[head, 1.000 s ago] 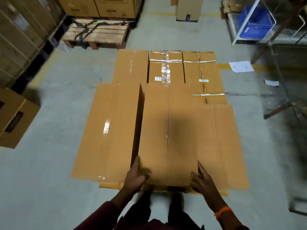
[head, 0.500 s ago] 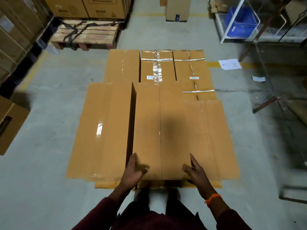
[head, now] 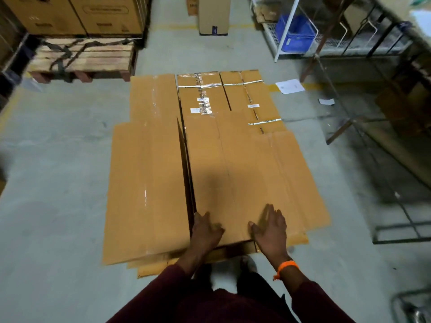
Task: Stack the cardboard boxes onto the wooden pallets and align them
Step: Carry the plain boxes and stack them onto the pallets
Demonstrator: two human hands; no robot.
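Floor [head: 53,183] left of the middle box: open concrete, wide. Pallet [head: 81,57] far-left of it, strapped, well apart. Left box [head: 147,190] just beside it with a narrow dark gap between; its near edge sticks out closer to the person.

Middle box [head: 233,171] is in the near row. Long axis runs straight away from the person, far end at the taped boxes [head: 200,94].

Left hand [head: 206,231] on its near-left corner, blurred, can't tell if the fingers hook the edge. Right hand [head: 271,229] flat at its near-right corner, fingers straight, gripping nothing.

Right box [head: 303,178] just beside it, same axis. Further right: paper [head: 290,86] on the floor, then rack [head: 349,127]. Its legs are near, so tighter room that side.
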